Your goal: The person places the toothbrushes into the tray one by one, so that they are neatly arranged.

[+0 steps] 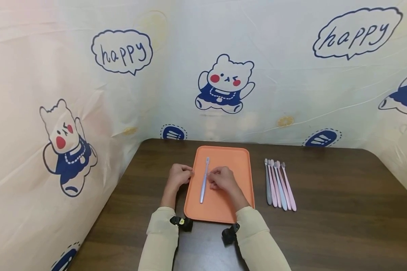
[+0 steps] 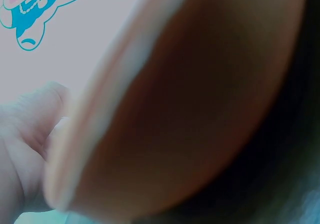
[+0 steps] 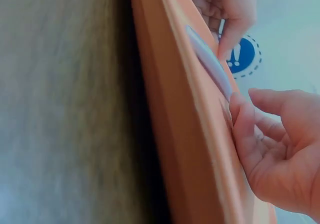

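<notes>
- We are looking at one lavender toothbrush [image 1: 204,184], which is lying on the orange tray [image 1: 207,212], a little left of its middle; its bristle end is pointing to the far side.
- We are seeing the right hand [image 1: 222,178] above the tray, just to the right of this toothbrush. Its fingers are bending loosely, and in the right wrist view the thumb is standing apart from them, so they are not clamping on the handle. One fingertip is reaching the toothbrush, but we cannot tell if it is touching.
- We are finding the left hand [image 1: 179,176] at the left edge of the tray. Its fingers are bending towards the rim; whether they are clamping on it, we cannot tell.
- We are noticing other toothbrushes [image 1: 279,186], pink and bluish, which are lying side by side on the dark wooden table [image 1: 342,195], to the right of the tray.
- Behind the table we are seeing a pale cloth [image 1: 274,30] with bears and the word "happy".
</notes>
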Available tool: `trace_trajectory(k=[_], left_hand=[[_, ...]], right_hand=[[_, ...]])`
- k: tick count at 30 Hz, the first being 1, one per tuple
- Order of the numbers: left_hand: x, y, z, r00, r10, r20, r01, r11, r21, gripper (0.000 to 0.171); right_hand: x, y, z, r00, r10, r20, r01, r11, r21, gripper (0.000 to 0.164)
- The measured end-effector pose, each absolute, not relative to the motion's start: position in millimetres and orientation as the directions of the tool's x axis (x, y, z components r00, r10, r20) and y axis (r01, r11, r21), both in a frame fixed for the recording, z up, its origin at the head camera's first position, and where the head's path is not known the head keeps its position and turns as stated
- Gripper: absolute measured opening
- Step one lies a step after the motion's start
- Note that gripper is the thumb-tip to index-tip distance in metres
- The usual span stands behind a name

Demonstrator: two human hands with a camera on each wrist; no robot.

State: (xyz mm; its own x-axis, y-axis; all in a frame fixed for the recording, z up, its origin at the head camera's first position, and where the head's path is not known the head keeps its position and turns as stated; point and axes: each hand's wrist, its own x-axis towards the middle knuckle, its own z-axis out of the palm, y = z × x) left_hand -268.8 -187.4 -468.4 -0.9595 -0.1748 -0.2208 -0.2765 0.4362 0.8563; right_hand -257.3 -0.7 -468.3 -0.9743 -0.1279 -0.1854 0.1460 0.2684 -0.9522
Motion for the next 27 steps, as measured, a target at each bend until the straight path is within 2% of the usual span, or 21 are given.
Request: trace_trajectory(k=[4, 12, 22, 27], left_hand=[[-269.1, -189.5, -467.9, -0.956, -0.178, -0.235, -0.29, 0.436, 0.852, 0.024], [-268.1, -192.2, -467.3, -0.955, -0.178, -0.238, -0.293, 0.43, 0.854, 0.024], [-268.6, -190.5, -466.3, -0.955, -0.186, -0.233, -0.292, 0.43, 0.854, 0.024], [-267.6, -187.8, -467.3, -0.957, -0.174, -0.233, -0.286, 0.421, 0.861, 0.025]], right_hand=[[-253.6, 8.7, -468.6, -0.983, -0.116, -0.14, 0.108, 0.247, -0.963, 0.019], [-247.5, 32.6, -464.6, -0.991, -0.115, -0.07, 0.028, 0.33, -0.944, 0.02], [-241.8, 59.4, -461.4, -0.983, -0.174, -0.057, 0.006, 0.28, -0.96, 0.024], [-236.1, 68.2, -459.3, -0.987, -0.155, -0.04, -0.002, 0.259, -0.966, 0.024]])
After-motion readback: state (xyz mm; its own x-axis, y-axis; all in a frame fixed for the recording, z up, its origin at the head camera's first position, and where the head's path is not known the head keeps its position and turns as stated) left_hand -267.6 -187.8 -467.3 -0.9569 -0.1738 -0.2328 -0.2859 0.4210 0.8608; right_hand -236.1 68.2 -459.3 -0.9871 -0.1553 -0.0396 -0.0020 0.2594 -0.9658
